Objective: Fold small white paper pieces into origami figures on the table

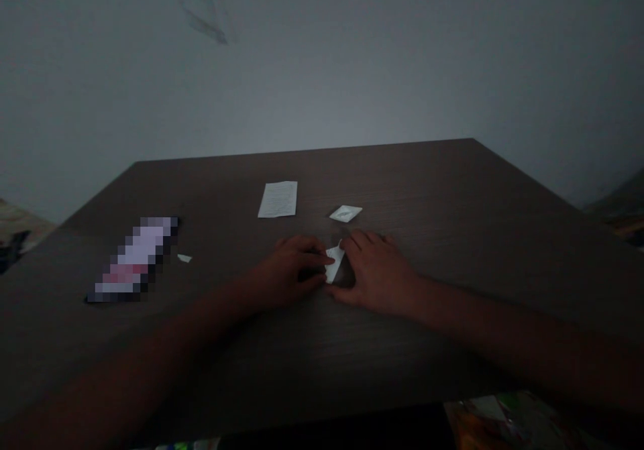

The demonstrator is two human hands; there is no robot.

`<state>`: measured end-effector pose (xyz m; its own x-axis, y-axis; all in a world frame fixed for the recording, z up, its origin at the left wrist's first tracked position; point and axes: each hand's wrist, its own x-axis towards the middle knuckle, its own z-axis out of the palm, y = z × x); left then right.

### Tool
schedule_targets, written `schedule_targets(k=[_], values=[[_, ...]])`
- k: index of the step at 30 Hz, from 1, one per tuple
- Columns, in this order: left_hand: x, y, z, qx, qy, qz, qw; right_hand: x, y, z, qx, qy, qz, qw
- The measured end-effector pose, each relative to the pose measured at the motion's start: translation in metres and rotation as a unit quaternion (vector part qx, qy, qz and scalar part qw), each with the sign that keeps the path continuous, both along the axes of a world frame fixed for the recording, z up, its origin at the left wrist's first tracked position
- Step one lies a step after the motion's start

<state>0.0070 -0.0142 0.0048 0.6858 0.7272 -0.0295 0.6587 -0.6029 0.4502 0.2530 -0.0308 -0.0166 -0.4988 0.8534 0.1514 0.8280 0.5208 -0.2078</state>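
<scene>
Left hand (294, 272) and right hand (380, 272) nearly meet on desk (427, 188); paper (333, 270) between, at left's 3 o'clock, right's 9. Visible long axis roughly 1–7 o'clock. Left nearer, fingers overlapping paper. Whether either grips: cannot tell.

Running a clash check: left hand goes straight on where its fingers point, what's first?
The white paper, which the left hand seems to touch already; then, most likely, the right hand. Depth is unclear in this dim view.
</scene>
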Motion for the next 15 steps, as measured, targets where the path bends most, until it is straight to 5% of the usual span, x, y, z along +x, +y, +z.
schedule_targets(k=[15], values=[[-0.010,0.004,-0.019,0.059,-0.023,-0.044,0.997,0.035,0.030,-0.022,0.034,0.114,0.109,0.987]])
